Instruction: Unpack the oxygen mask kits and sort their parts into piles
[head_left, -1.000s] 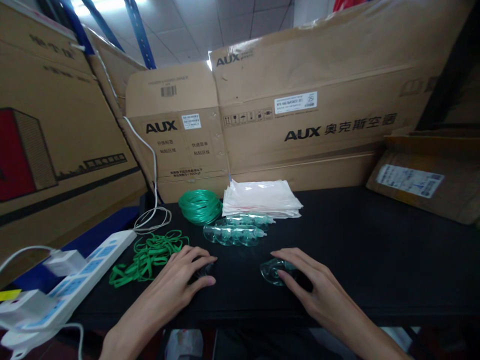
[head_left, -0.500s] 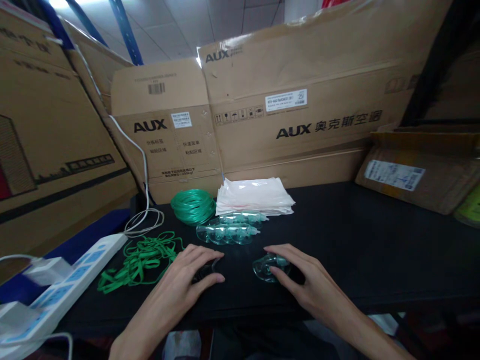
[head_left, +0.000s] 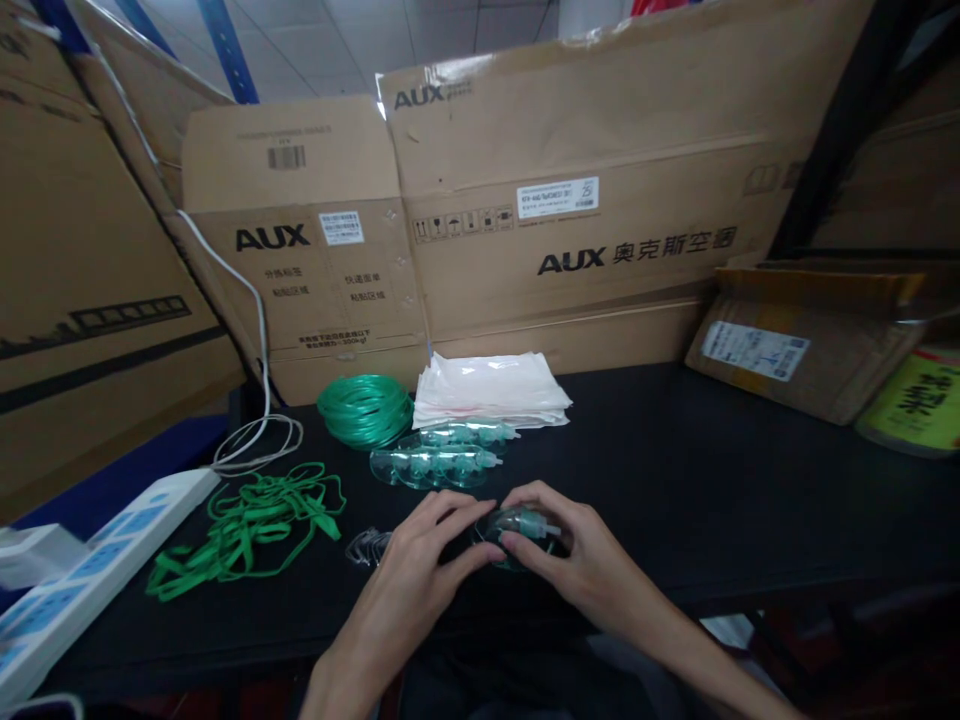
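A clear green oxygen mask (head_left: 517, 524) with a pale connector pointing right lies low over the black table between my hands. My right hand (head_left: 577, 548) grips its right side, thumb in front and fingers behind. At its left edge, my left hand (head_left: 427, 550) curls its thumb and fingertips around the rim. Whether a small piece is pinched there too, I cannot tell. Beside my left wrist lies a small heap of thin, shiny strips (head_left: 366, 546), partly hidden by the hand. Several nested masks (head_left: 435, 466) rest in two rows beyond my hands.
Green elastic straps (head_left: 251, 530) lie tangled on the left, beside a white power strip (head_left: 112, 590). Behind are coiled green tubing (head_left: 365, 411) and a stack of white bags (head_left: 491, 392). Large cardboard boxes (head_left: 480, 260) wall the back; a smaller carton (head_left: 795, 345) stands right.
My left hand has moved right, away from the shiny strips, to the mask's left edge. My right hand has raised and turned the mask slightly. The view has shifted a little right.
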